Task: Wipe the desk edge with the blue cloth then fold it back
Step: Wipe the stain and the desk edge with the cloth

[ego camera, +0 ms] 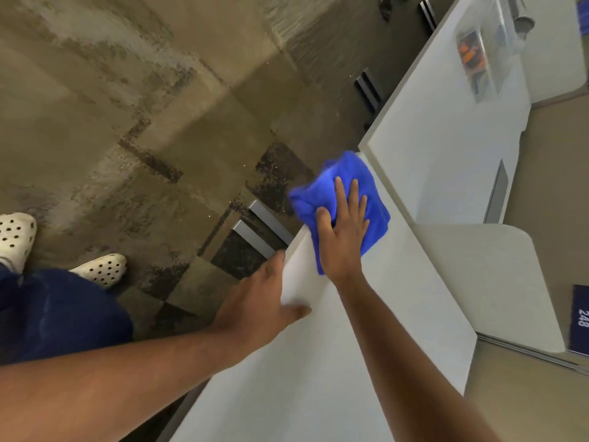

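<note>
Blue cloth pressed on the desk edge, mid-wipe.

From the head view, the blue cloth (341, 202) is spread over the near edge of the white desk (318, 362) and is pinned there by the right hand (342, 237), laid flat with fingers extended rather than clenched, so that pressure is put on the surface. Part of the cloth is draped past the edge. The left hand (261, 301) is hooked over the same edge nearer the body, holding nothing else, probably for steadiness. The fold is judged not yet begun.
</note>
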A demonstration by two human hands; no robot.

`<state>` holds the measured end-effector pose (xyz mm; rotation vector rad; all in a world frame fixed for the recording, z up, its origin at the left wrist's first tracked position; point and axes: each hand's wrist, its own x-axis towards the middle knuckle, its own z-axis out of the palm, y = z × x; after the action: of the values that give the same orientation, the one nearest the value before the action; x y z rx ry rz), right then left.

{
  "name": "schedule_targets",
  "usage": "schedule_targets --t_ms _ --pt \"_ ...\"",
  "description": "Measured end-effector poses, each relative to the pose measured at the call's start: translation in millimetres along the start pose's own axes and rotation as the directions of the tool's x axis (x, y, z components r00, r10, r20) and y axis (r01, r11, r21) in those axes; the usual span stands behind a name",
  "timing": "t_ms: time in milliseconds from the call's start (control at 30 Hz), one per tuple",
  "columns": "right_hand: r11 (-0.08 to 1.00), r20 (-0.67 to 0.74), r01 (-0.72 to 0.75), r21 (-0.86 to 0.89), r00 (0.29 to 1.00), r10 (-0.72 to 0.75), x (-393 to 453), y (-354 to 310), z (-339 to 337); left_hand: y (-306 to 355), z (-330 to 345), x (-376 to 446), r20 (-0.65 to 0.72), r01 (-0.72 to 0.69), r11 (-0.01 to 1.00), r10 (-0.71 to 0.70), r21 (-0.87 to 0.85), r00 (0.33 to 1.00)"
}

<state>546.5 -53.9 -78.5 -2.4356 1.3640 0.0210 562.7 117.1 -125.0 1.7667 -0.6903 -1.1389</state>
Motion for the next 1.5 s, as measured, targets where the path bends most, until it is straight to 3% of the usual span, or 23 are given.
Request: schedule_targets --t_ms 100,200,300,533,600,700,833,933,1133,1233,1367,1500 --pt "0.975 -0.012 -0.201 0.095 0.979 0.203 -7.6 2.7 -2.3 -0.4 1.1 0.4 0.007 0.009 1.000 -0.008 -0.027 1.000" --pt "0.949 -0.055 -0.308 -0.064 0.951 0.305 32.2 -4.6 -2.9 -2.1 4.9 1.5 -0.002 -0.002 1.000 0.002 0.000 1.000" --pt "0.936 -0.117 -0.329 -0.125 0.942 0.316 77.0 -14.1 -5.0 -4.5 4.9 2.5 -0.010 -0.011 1.000 0.011 0.027 1.000" --pt "0.985 -0.152 -0.109 -0.132 0.984 0.089 118.3 -17.4 -21.2 1.7 -2.0 0.8 0.020 0.004 1.000 -0.004 0.005 1.000" --pt "0.991 -0.064 0.072 -0.111 0.995 -0.079 106.0 -7.0 -22.4 3.6 -4.0 0.4 0.028 0.001 1.000 -0.001 0.004 1.000" --pt "0.959 0.139 0.273 -0.077 0.955 -0.260 66.8 7.1 -17.2 5.0 -5.5 0.8 0.028 0.014 0.999 -0.013 -0.030 1.000" --pt "0.937 0.153 0.346 -0.046 0.929 -0.336 -6.8 15.7 -1.4 5.9 -3.4 0.5 -0.004 -0.016 1.000 0.016 0.003 1.000" --pt "0.929 0.135 0.352 -0.118 0.932 -0.336 -7.7 16.0 -0.9 5.3 -2.4 1.4 -0.019 -0.015 1.000 0.015 0.014 1.000" --pt "0.924 0.066 0.211 -0.318 0.978 -0.200 86.3 -3.8 -14.1 0.4 -1.2 2.2 0.021 -0.018 0.999 0.019 -0.029 1.000" --pt "0.969 -0.070 0.094 -0.227 0.991 -0.113 111.2 -6.2 -17.3 -1.3 -0.2 1.4 0.018 -0.034 0.999 0.034 0.001 0.999" --pt "0.997 -0.145 0.071 0.005 0.987 -0.069 104.7 12.9 -20.3 -1.1 -1.6 0.8 0.022 -0.020 0.999 0.019 0.048 1.000" --pt "0.963 -0.180 -0.262 0.068 0.946 0.270 91.2 49.5 -35.5 0.8 -1.1 -2.5 0.012 -0.035 0.997 0.034 0.075 0.999"
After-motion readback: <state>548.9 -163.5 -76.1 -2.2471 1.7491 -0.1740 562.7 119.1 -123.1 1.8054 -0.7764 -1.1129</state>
